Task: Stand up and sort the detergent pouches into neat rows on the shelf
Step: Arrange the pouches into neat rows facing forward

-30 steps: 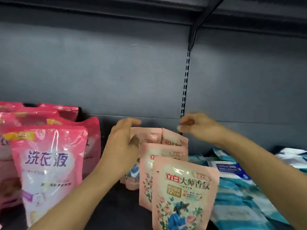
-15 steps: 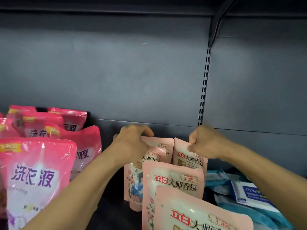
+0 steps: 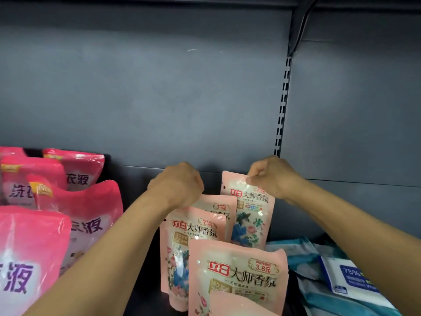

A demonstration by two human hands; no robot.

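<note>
Several pale pink floral detergent pouches stand in the middle of the shelf. The front pouch (image 3: 237, 277) stands before a second pouch (image 3: 193, 245) and a third pouch (image 3: 217, 207). My right hand (image 3: 272, 176) pinches the top edge of the rear right pouch (image 3: 248, 217), which stands upright and higher than the others. My left hand (image 3: 177, 187) is curled into a fist over the top left corner of the third pouch and appears to grip it; its fingertips are hidden. Bright pink pouches (image 3: 88, 215) stand in rows at the left.
Blue and white wet-wipe packs (image 3: 348, 279) lie in a loose heap at the right of the shelf. The grey back panel (image 3: 159, 99) and a slotted upright (image 3: 282, 106) rise behind. A dark strip of shelf floor (image 3: 145, 293) shows between the two pouch groups.
My right hand has lifted the rear right pouch higher and upright. My left hand has closed into a fist over the pouch beside it. The view moved closer and to the left.
</note>
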